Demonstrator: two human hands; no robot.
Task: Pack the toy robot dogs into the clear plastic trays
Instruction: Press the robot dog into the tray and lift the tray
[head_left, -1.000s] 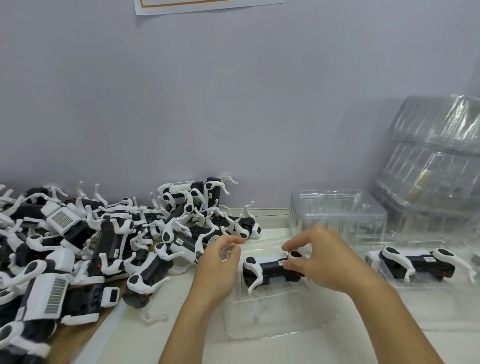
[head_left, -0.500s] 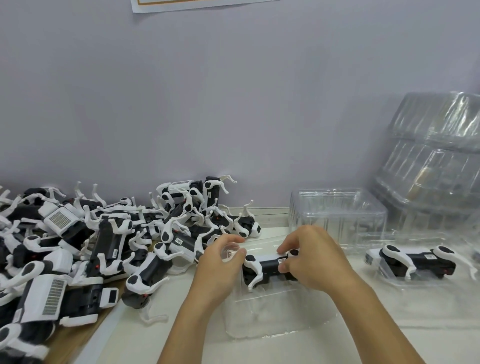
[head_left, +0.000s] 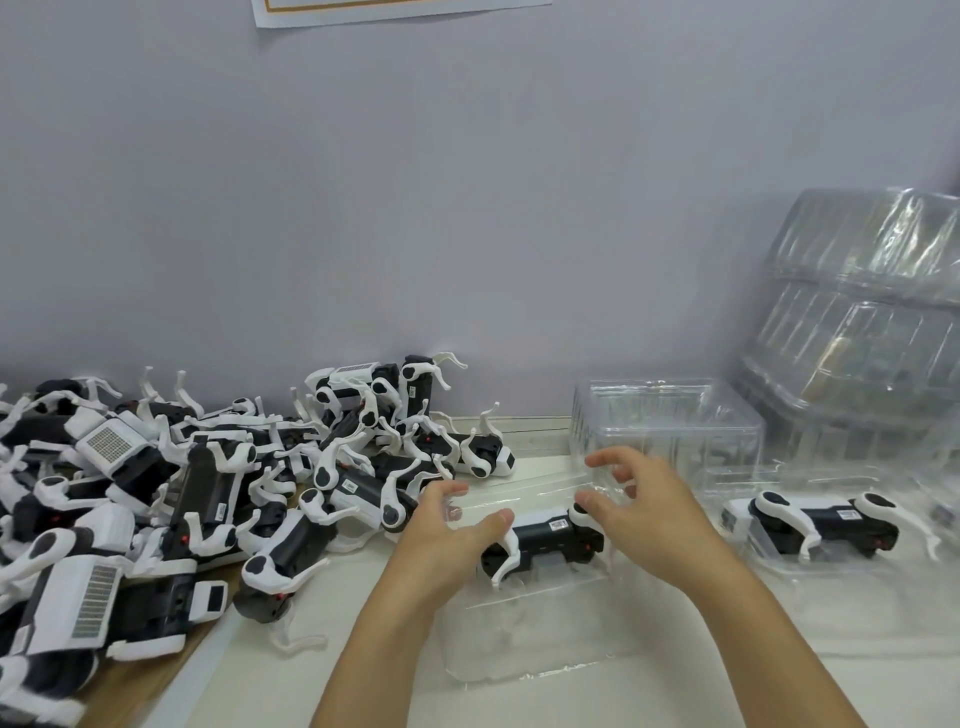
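Observation:
A black and white toy robot dog (head_left: 545, 535) lies on its side in a clear plastic tray (head_left: 524, 649) at the middle of the white table. My left hand (head_left: 447, 530) hovers at the dog's left end with its fingers spread, the thumb close to the dog's front leg. My right hand (head_left: 649, 514) is over the dog's right end, fingers apart and loosely bent, holding nothing. A second dog (head_left: 821, 525) lies in another clear tray (head_left: 748, 525) to the right. A big pile of loose dogs (head_left: 208, 483) covers the left side.
An upturned clear tray stack (head_left: 665, 431) stands just behind my hands. Further clear packaging (head_left: 857, 312) is heaped at the back right against the grey wall. A wooden table edge (head_left: 156, 675) shows under the pile at the lower left.
Both hands have let go of the dog and their fingers have spread. The dog has settled lower into the tray.

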